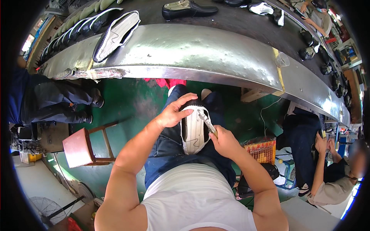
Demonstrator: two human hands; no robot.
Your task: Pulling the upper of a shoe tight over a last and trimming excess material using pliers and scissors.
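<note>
A half-made shoe (195,133) rests in my lap, its pale beige underside turned up and its black toe pointing away from me. White edging runs around its rim. My left hand (172,114) is closed around the toe end, with the thumb pressed on the rim. My right hand (225,141) grips metal pliers (208,123) by the handles. The head of the pliers touches the shoe's right rim near the toe. Exactly what the jaws pinch is too small to make out.
Ahead runs a metal-edged bench (173,46). On it lie a shoe upper with a pale lining (117,35), a row of shoes (79,29) and a black shoe (187,10). A stool (79,148) stands at left. Co-workers sit at right (339,181) and stand at left (50,94).
</note>
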